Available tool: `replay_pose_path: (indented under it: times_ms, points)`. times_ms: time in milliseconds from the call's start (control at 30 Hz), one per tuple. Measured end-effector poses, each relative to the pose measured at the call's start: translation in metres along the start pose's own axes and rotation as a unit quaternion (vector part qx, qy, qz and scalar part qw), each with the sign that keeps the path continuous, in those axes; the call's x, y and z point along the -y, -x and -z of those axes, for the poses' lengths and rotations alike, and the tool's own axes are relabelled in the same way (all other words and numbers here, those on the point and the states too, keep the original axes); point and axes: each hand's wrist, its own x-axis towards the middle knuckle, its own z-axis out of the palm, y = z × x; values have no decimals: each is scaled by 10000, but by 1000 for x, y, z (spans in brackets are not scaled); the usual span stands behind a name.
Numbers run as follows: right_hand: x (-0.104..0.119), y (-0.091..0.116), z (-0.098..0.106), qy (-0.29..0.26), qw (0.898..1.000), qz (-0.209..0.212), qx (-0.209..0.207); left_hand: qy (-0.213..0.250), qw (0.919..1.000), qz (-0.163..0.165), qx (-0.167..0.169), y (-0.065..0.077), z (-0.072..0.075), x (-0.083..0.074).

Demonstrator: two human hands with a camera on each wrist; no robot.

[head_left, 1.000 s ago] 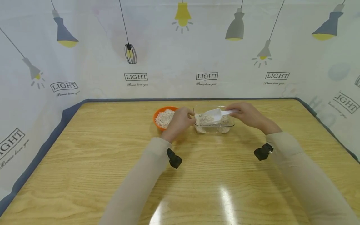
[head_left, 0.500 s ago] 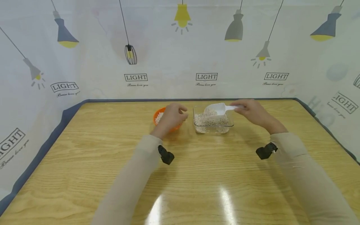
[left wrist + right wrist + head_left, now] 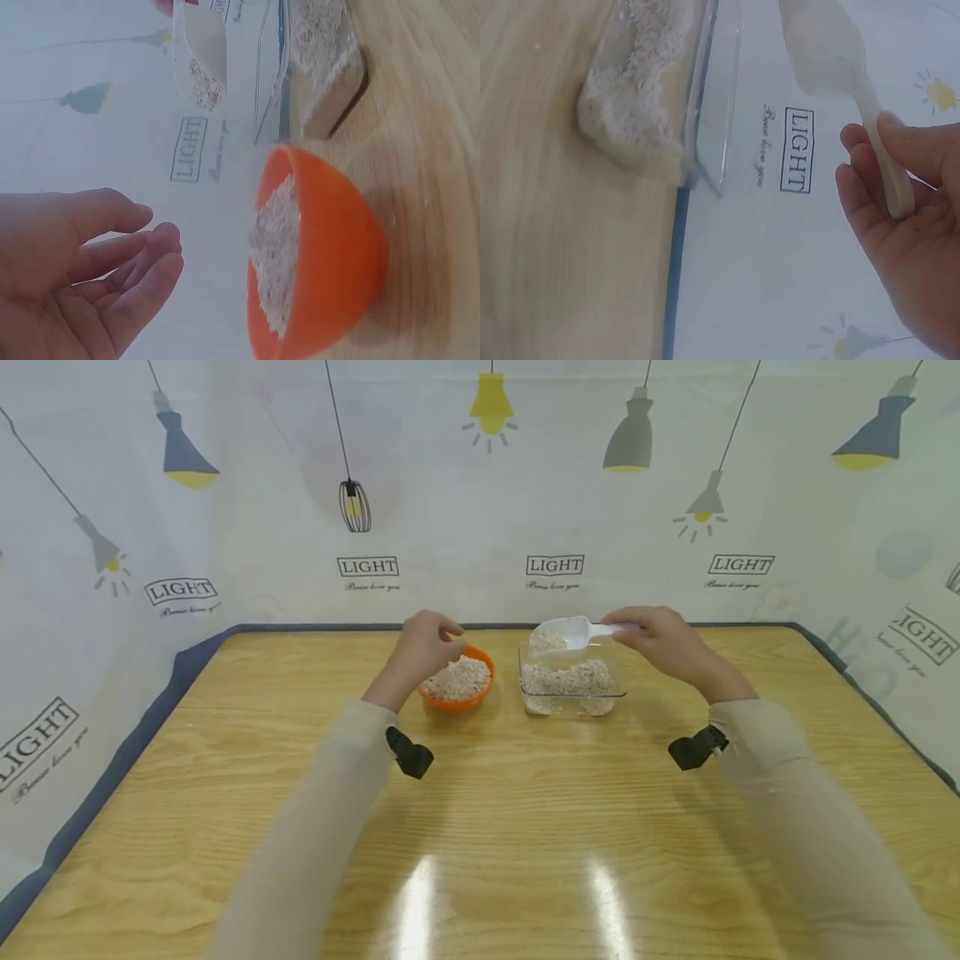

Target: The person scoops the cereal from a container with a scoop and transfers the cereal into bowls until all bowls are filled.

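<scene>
My right hand (image 3: 660, 639) grips the handle of a white scoop (image 3: 576, 631), thumb on one side and fingers on the other in the right wrist view. Oat flakes (image 3: 204, 86) lie in the scoop, which is raised above a clear rectangular container (image 3: 573, 695). More flakes (image 3: 637, 82) fill part of that container. To its left stands an orange bowl (image 3: 457, 700) heaped with flakes (image 3: 276, 259). By the bowl's upper left side in the head view hovers my left hand (image 3: 423, 647), loosely bent and holding nothing. The left wrist view shows it apart from the rim.
A light wooden table (image 3: 517, 827) bears both vessels near its far edge. Behind it hangs a white sheet (image 3: 450, 527) printed with lamps and lettering. A black wrist camera (image 3: 410, 753) is strapped to the left sleeve, another camera (image 3: 697, 747) to the right.
The scoop has risen out of the container, carrying flakes. My left hand has moved from the container's left side leftward and back over the bowl, uncovering most of it.
</scene>
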Motion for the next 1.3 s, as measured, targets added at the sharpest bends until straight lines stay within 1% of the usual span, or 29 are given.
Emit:
replay_pose_path:
  times_ms: [233,400,567,700,800,933,1167,1300]
  points:
    - [14,-14,-10,-209,9995,231,66,-254,9993,247,-104,3,19,18]
    - [25,-25,-19,-276,9990,303,189,-327,9982,483,-123,3,27,32]
    - [33,-36,-31,-324,9985,336,285,-465,9968,651,45,4,30,42]
    - [39,-46,-41,-308,9977,464,376,-409,9957,785,258,4,27,48]
    - [45,-52,-47,-296,9969,539,486,-450,9948,845,339,3,24,51]
    - [54,-59,-56,-294,9961,557,626,-482,9948,804,397,2,21,55]
    - [66,-69,-70,-244,9943,602,849,-478,9966,544,405,4,19,58]
    - [71,-73,-77,-183,9933,677,916,-447,9969,517,379,6,19,58]
